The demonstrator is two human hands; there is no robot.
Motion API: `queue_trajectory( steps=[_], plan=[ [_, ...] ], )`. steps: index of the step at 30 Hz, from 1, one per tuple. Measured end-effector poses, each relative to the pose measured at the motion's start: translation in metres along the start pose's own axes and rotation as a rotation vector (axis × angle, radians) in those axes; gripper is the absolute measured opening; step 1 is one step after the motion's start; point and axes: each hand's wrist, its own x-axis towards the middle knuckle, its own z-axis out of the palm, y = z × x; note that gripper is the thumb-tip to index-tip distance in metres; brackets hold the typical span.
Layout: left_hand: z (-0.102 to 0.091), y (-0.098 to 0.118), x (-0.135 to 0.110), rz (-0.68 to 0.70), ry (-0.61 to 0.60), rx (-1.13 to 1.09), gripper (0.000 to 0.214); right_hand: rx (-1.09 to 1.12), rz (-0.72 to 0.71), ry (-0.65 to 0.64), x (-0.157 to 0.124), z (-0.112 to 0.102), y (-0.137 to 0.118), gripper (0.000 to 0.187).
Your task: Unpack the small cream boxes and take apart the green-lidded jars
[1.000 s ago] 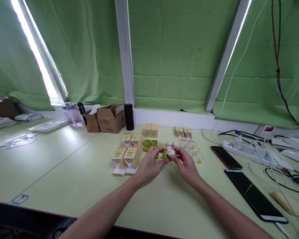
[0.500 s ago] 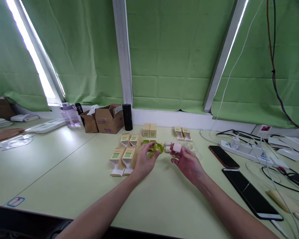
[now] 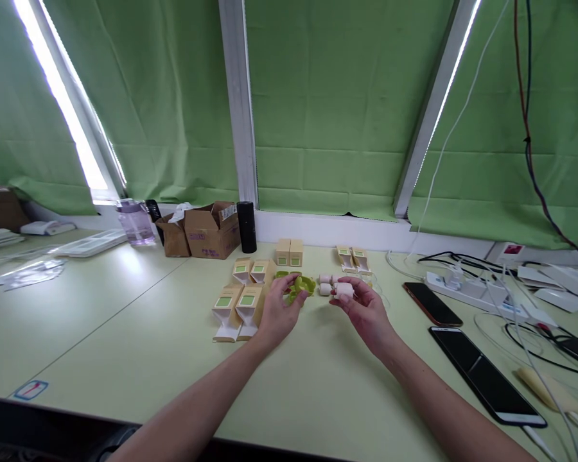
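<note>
My left hand (image 3: 282,311) is closed on a small yellow-green cup-shaped piece (image 3: 305,285), held by its edge between thumb and fingers. More green pieces lie partly hidden behind that hand. Between the thumb and fingers of my right hand (image 3: 363,311) is a small pale pink, rounded block (image 3: 344,290); its exact kind I cannot make out. Similar pale blocks (image 3: 325,289) rest on the table just left of it. Beside my left hand stand several small cream cartons (image 3: 225,301) with green labels and open white flaps.
Two closed cartons (image 3: 289,252) and two open ones (image 3: 352,258) stand farther back. Cardboard boxes (image 3: 212,234), a black cylinder (image 3: 246,226) and a purple bottle (image 3: 135,221) are at the back left. Phones (image 3: 486,375), a power strip (image 3: 486,296) and cables lie right.
My right hand has turned over the pale block, its back now more toward me, and the block sits slightly lower. The left hand barely moved. A co-worker's arm at far left has gone.
</note>
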Motion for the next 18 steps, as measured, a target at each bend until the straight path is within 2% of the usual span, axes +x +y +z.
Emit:
queue_trajectory(
  steps=[5, 10, 14, 18],
  plan=[
    [0.0, 0.0, 0.0, 0.009, 0.016, 0.008, 0.034, -0.315, -0.124, 0.087, 0.004, -0.006, 0.011, 0.048],
    [0.001, -0.002, 0.0, 0.007, 0.016, 0.004, 0.034, -0.731, -0.321, 0.168, 0.01, -0.015, 0.013, 0.038],
    [0.001, -0.001, 0.0, 0.005, 0.012, 0.013, 0.036, -1.01, -0.513, 0.092, 0.016, -0.021, 0.019, 0.029],
    [0.001, -0.002, 0.0, 0.018, 0.023, 0.013, 0.036, -1.212, -0.574, -0.028, 0.022, -0.025, 0.032, 0.034]
  ],
)
